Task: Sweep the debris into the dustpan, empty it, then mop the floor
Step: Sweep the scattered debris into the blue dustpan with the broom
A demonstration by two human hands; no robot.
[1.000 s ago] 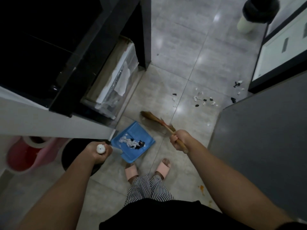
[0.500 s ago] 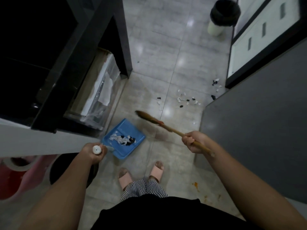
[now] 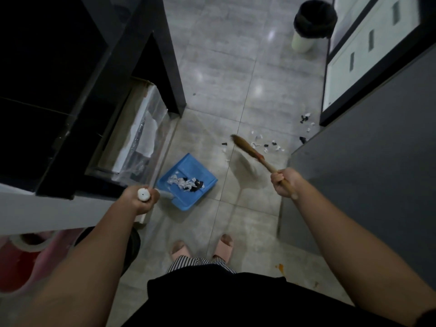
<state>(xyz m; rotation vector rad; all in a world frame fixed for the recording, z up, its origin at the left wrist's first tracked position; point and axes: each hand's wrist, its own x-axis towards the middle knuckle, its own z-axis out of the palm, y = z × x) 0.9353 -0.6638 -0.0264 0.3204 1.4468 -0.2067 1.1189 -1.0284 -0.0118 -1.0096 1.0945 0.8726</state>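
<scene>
My left hand (image 3: 141, 198) grips the white-capped handle of a blue dustpan (image 3: 188, 169), which rests on the grey tile floor and holds white and black scraps. My right hand (image 3: 283, 181) is closed on the wooden handle of a brown broom (image 3: 245, 146). The broom head reaches out over the floor beside scattered white and black debris (image 3: 266, 143). More scraps (image 3: 306, 120) lie farther right, near a dark cabinet corner.
A black-lined bin (image 3: 311, 22) stands at the far end of the floor. A dark cabinet with plastic-wrapped items (image 3: 141, 128) is on the left; a grey cabinet (image 3: 365, 161) is on the right. An orange stain (image 3: 280, 266) marks the floor. A pink-red bucket (image 3: 23, 256) sits lower left.
The broom head has swung away from the dustpan, forward and right, to the scattered debris. The dustpan stays in my left hand at about the same spot.
</scene>
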